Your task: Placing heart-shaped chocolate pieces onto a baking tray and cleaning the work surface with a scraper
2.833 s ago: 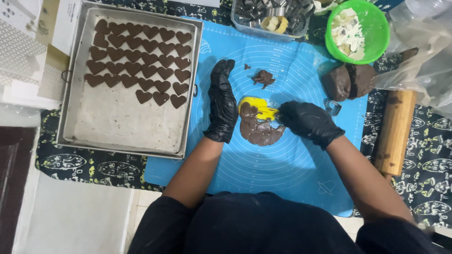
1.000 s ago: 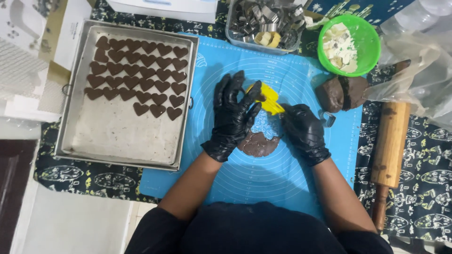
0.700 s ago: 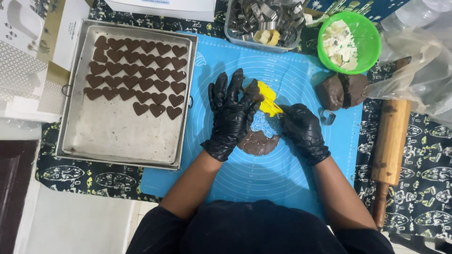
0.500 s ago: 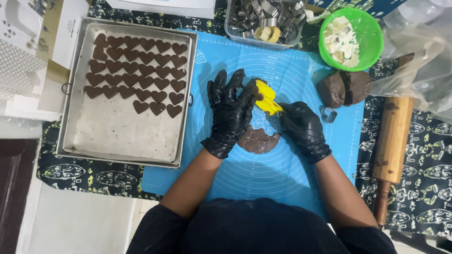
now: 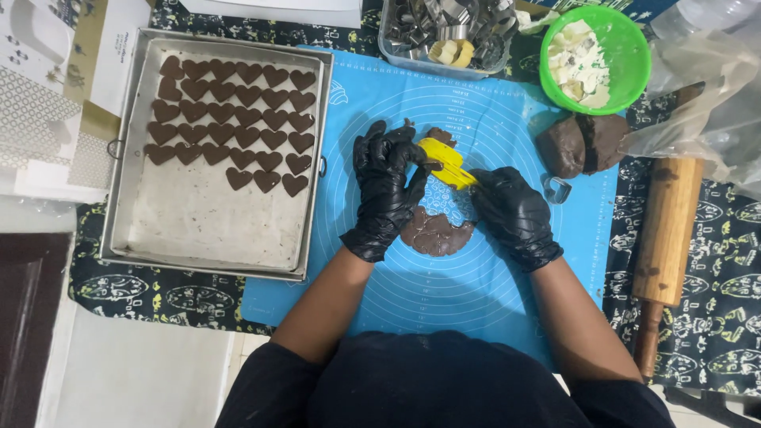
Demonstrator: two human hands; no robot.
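Both black-gloved hands, left hand (image 5: 386, 186) & right hand (image 5: 514, 212), pinch yellow plastic cutter (image 5: 446, 162) above flat brown dough sheet (image 5: 434, 231); dough prob soft, tears easy, lift by edges.

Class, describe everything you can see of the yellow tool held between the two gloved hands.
The yellow tool looks like smooth plastic, flat and elongated, lying tilted over the blue mat. The left hand pinches its upper end; the right hand grips its lower end. It sits above the rolled brown dough, which has a bite-shaped gap. Its exact shape is partly hidden.
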